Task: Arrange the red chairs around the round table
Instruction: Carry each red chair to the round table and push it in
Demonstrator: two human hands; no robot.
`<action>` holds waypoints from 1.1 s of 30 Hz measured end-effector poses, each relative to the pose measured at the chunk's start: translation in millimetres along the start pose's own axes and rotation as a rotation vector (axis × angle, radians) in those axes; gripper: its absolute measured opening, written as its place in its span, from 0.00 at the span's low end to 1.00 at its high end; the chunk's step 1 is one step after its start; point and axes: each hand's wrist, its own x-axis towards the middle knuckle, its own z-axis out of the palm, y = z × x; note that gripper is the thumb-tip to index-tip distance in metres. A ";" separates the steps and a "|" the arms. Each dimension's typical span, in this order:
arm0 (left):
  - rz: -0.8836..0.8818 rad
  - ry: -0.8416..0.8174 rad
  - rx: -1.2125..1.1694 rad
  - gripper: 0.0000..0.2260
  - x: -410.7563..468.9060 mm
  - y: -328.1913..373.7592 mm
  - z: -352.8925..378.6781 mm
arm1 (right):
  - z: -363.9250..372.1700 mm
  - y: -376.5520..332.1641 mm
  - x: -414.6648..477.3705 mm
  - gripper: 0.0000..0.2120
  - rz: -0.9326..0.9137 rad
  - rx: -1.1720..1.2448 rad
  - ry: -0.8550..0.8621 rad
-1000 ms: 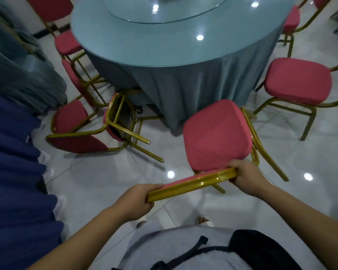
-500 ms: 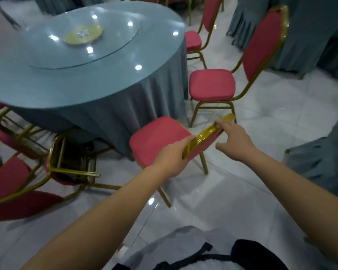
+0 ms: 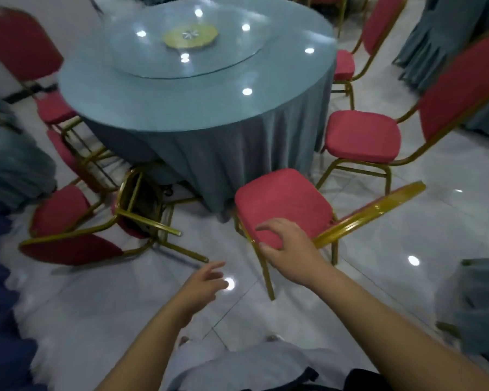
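My left hand [image 3: 206,280] and right hand [image 3: 290,248] are open, empty: this chair [image 3: 283,201] stands at the table [image 3: 181,108], toppled chairs [image 3: 68,249] await righting.

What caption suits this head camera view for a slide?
Right hand over a red-cushioned gold-framed chair at the round blue-draped table; left hand free.

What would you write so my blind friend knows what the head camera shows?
A person's right hand is at the seat edge of a red chair standing by a round table; the left hand is open in the air. A second red chair lies tipped over.
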 end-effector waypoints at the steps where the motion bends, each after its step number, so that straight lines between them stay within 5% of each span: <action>1: -0.033 0.037 -0.069 0.19 -5.2 -15.3 -21.3 | 18.4 -10.9 8.9 0.17 0.001 0.011 -0.056; 10: -0.117 0.410 -0.444 0.13 -49.5 -113.6 -210.5 | 178.9 -131.7 80.7 0.19 -0.012 -0.027 -0.419; 19: -0.132 0.671 -0.587 0.12 -87.6 -171.5 -362.7 | 308.1 -256.2 155.1 0.22 -0.110 -0.120 -0.523; 33: -0.351 0.644 -0.580 0.13 -24.9 -207.9 -553.8 | 460.1 -353.9 368.4 0.21 -0.075 -0.029 -0.602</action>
